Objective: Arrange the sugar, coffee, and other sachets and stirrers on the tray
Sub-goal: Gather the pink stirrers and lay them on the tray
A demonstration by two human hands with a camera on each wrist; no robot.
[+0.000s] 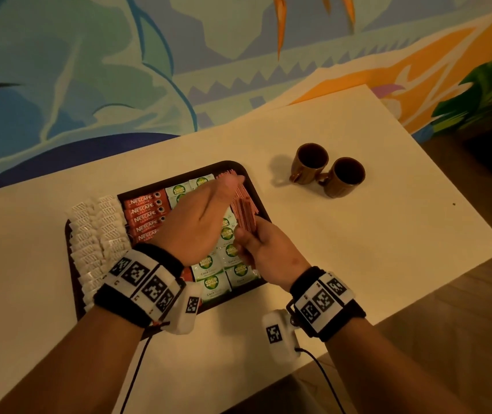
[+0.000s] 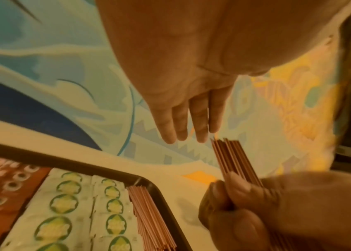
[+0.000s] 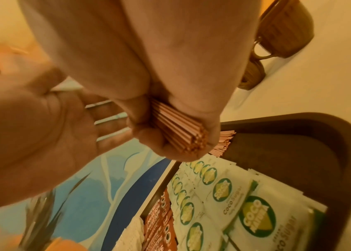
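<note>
Step now: Lining up a bunch of stirrers [image 1: 246,215] over the right side of the tray [image 1: 240,167], I think. Most packets already sit in neat rows.

Right hand: The right hand [image 1: 264,249], in the middle of the head view, has its fingers curled tight round the near end of the bunch. In the right wrist view the cut ends poke out of the fist.

Left hand: The left hand [image 1: 201,218] is flat, fingers straight and close together, holding nothing. In the left wrist view its fingertips [image 2: 200,134] are right at the far tips of the bunch. I cannot tell if they touch.

Stirrers in tray: More stirrers [image 2: 148,217] already lie along the right edge of the tray, just under the held bunch.

Packets: Green sugar packets [image 1: 211,283] fill the middle in rows. Red coffee packets [image 1: 144,215] lie left of them. White packets [image 1: 95,234] run down the left edge.

Other things: Two brown cups [image 1: 326,170] stand on the white table [image 1: 388,234], upper right of the tray and well apart from it.

Next move: Tap the tips so they are even. Then lower the bunch beside the stirrers in the tray and let go gently.

Watch out: The thin sticks could roll or fan out over the green packets.
</note>
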